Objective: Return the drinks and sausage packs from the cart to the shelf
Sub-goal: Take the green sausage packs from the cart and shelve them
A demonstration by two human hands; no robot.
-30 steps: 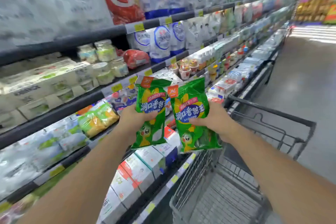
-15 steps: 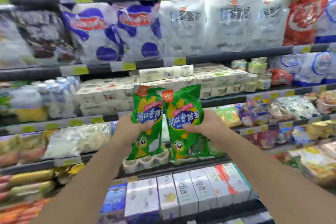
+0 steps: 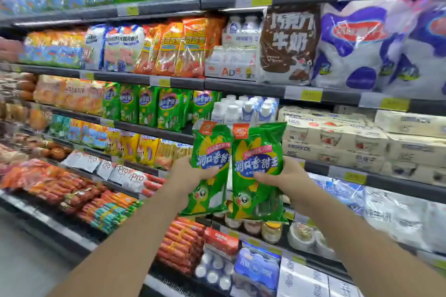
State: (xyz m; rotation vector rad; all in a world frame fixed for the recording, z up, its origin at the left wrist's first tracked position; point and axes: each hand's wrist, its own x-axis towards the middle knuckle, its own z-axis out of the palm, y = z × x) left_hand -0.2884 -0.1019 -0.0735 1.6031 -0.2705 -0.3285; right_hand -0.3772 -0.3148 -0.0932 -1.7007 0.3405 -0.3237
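I hold two green sausage packs upright and side by side before the shelf, their inner edges touching. My left hand [image 3: 187, 175] grips the left pack [image 3: 211, 166] at its waist, thumb curled over the front, fingers hidden behind. My right hand [image 3: 288, 175] grips the right pack [image 3: 257, 171] likewise, thumb across the printed face. Neither pack rests on anything.

Finding: a row of matching green packs [image 3: 164, 108] stands on a tier up and to the left of my left hand, just beside the white bottles [image 3: 243, 109] that sit directly above both hands. I judge that row to be the proper home for both packs. The cart is out of view, so I cannot tell what remains in it.

Recommended conduct of the step: carry both hands up and left, present the left pack first, slide it upright against the end of the row with its label facing out, then seat the right one beside it. Keep clear of the bottles; a brushed bottle could topple. Release only once each pack stands on its own base
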